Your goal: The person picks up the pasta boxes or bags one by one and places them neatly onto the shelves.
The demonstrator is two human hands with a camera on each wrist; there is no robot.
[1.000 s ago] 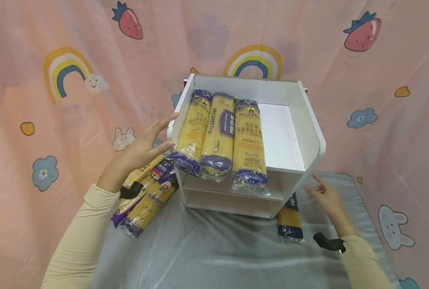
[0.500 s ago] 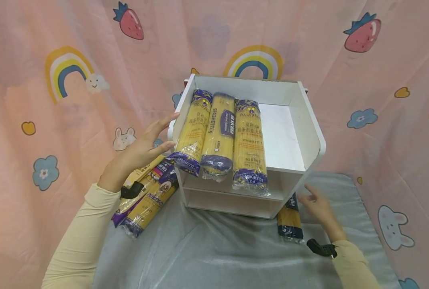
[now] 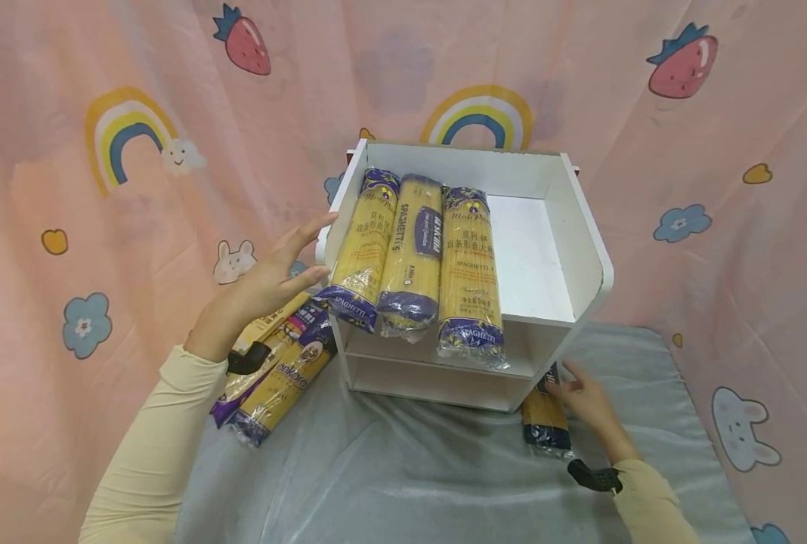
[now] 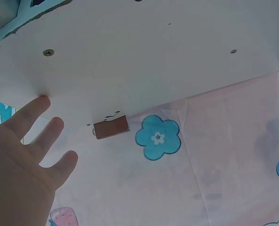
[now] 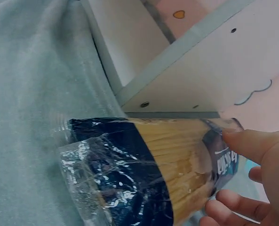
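My left hand (image 3: 267,276) lies with spread fingers against the left side of the white shelf unit (image 3: 560,283); the left wrist view has its fingertips at the side panel (image 4: 144,56). My right hand (image 3: 590,408) is at a pack of spaghetti with dark blue ends (image 3: 545,415), lying on the cloth beside the unit's right side. In the right wrist view the thumb (image 5: 252,143) overlaps the pack's label, while the other fingers (image 5: 240,205) are loosely bent along its opposite edge. The far end of this pack is hidden.
On the top shelf lie three spaghetti packs side by side, the right one (image 3: 470,279) overhanging the front edge. Several more packs (image 3: 281,378) lie left of the unit, partly behind my left arm. Grey cloth (image 3: 403,476) covers the table; a pink printed curtain (image 3: 295,98) hangs behind.
My right hand has moved left and towards me, from beside the unit to the pack with dark blue ends. My left hand has stayed against the shelf unit.
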